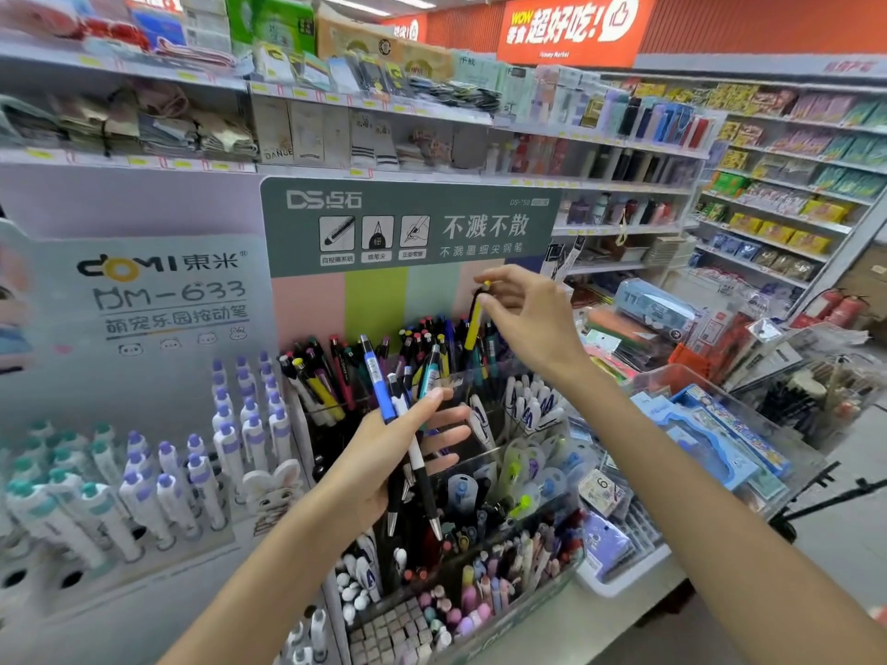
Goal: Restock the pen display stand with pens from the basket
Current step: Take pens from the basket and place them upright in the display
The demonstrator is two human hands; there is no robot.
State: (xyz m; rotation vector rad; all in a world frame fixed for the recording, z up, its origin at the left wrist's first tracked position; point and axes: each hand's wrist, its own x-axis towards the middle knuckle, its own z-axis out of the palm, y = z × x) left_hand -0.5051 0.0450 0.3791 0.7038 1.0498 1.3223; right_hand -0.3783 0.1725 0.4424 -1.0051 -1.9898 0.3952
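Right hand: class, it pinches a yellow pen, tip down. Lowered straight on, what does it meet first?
Probably the upright pens in the display stand under the right hand and yellow pen; depth is unclear.

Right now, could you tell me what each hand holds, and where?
Right hand pinches a yellow pen by its top; left hand grips several pens mid-barrel.

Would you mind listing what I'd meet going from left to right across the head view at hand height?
Purple-capped pens → left hand gripping a bundle of pens → right hand pinching the yellow pen → blue packaged item.
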